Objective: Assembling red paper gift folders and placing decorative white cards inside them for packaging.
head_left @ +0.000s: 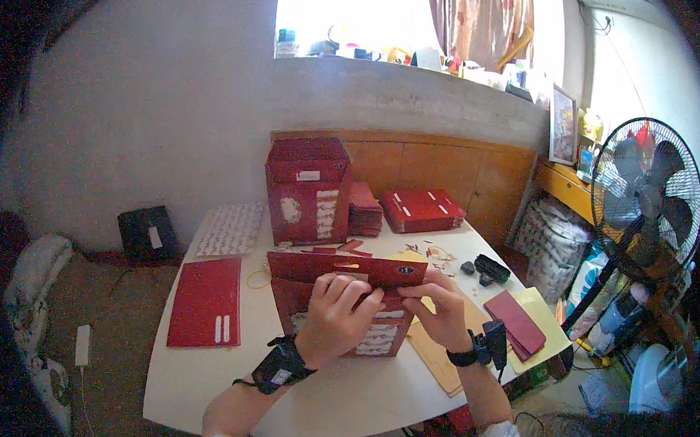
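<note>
- Working at the upper flap of a red pouch [390, 276], held upright at the centre of the frame, just above the bench [279, 393] or resting on it; which of the two I cannot tell
- Left hand [339, 317] closed, fingers curled on the pouch's upper front; right hand [440, 312] narrow, thumb and fingers pinching at the flap's right part, any small piece between them hidden
- The step looks like fitting or fastening that flap, since a similar pouch [296, 191] stands behind, upper centre, and flat red folders [421, 209] lie stacked to its right
- The next move probably calls for a steady left grip while the right fingertips press or thread, without creasing the edge
</note>
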{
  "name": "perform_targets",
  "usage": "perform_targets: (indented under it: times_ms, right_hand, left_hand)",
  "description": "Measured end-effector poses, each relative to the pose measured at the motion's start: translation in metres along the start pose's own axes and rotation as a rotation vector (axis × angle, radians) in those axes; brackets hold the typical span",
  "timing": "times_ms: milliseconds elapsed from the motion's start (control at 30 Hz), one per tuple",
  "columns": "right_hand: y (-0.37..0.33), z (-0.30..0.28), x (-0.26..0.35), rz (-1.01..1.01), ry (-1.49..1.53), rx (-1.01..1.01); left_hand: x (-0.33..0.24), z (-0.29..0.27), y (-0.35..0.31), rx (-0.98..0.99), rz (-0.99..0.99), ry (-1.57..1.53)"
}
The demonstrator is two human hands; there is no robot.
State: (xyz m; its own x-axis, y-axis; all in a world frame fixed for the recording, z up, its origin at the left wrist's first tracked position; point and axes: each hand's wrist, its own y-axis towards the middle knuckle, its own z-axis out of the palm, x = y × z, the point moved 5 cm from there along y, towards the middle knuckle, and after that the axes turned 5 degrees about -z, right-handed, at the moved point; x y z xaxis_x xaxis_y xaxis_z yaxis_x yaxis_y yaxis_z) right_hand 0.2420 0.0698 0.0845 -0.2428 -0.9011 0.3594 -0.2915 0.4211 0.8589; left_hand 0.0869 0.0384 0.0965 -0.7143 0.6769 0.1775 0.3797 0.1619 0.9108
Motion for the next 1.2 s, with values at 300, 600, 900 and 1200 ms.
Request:
perform_targets:
  times_ms: [300,600,900,1200]
  right_hand:
    - [0.002,0.0,0.0,0.079,0.063,-0.008]
    - [-0.006,-0.011,-0.01,0.139,0.024,-0.042]
    - [-0.003,-0.012,-0.016,0.119,0.052,-0.054]
    - [0.013,-0.002,0.045,-0.235,-0.538,-0.165]
  left_hand:
    - [0.004,-0.002,0.002,0.005,-0.123,-0.101]
    - [0.032,-0.03,-0.001,0.038,-0.136,-0.034]
    - [0.046,-0.04,-0.017,0.08,-0.101,-0.083]
    - [0.044,-0.037,-0.018,0.067,-0.159,-0.101]
